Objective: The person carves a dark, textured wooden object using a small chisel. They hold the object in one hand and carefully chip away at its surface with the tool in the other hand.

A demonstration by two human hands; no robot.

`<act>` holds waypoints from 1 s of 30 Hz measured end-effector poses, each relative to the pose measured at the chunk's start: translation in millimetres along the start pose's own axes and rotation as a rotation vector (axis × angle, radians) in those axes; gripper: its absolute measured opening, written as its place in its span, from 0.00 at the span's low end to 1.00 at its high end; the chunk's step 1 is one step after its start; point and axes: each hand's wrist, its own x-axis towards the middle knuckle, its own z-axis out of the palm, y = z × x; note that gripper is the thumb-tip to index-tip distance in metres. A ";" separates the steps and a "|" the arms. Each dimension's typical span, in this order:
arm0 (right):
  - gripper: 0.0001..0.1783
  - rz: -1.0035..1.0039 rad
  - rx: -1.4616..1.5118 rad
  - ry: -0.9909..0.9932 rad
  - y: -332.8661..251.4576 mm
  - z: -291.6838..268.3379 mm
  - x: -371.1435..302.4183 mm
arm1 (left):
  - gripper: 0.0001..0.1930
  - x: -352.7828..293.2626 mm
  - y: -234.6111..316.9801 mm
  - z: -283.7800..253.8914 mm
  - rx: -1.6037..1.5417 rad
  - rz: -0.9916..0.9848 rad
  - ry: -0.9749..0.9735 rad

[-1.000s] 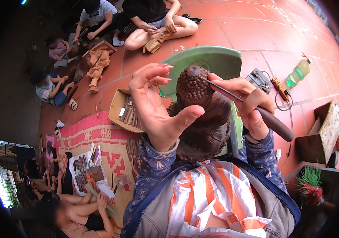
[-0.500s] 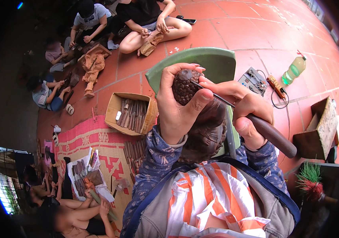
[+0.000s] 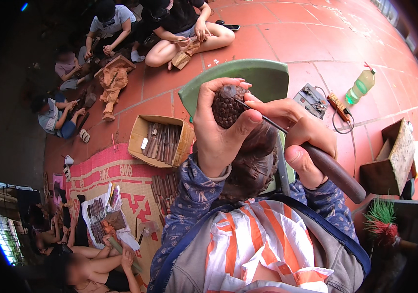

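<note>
A dark brown wooden carving (image 3: 250,168) stands in front of me, its rounded top covered in small carved knobs. My left hand (image 3: 214,136) is closed around that knobbed top, thumb on the near side and fingertips over the far side. In my right hand (image 3: 314,134) is a carving chisel (image 3: 333,168), its thick dark wooden handle slanting down to the right. The thin metal shaft runs up to the left, and its tip meets the knobs between my left thumb and fingers. Behind the carving is a green plastic chair (image 3: 267,75).
A cardboard box (image 3: 184,144) of chisels stands left, with more chisels (image 3: 164,190) on the patterned mat (image 3: 96,166). To the right are an electrical device (image 3: 311,100), power strip (image 3: 338,105), bottle (image 3: 361,87) and wooden box (image 3: 389,156). Several people work around a wooden figure (image 3: 113,88).
The chisel handle's end has dipped slightly, while its tip stays at nearly the same spot on the knobs. My left hand keeps its hold. A person at the top has leaned forward.
</note>
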 end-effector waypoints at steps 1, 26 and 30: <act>0.13 0.011 -0.005 -0.006 -0.8 -1.5 1.1 | 0.31 0.3 0.1 1.2 -0.007 0.001 0.004; 0.18 0.137 -0.044 -0.055 -19.6 0.6 3.0 | 0.32 1.2 -2.1 5.4 -0.053 0.002 0.041; 0.17 0.161 -0.156 -0.041 -27.5 11.6 1.6 | 0.33 -1.6 0.0 4.7 -0.156 -0.030 0.032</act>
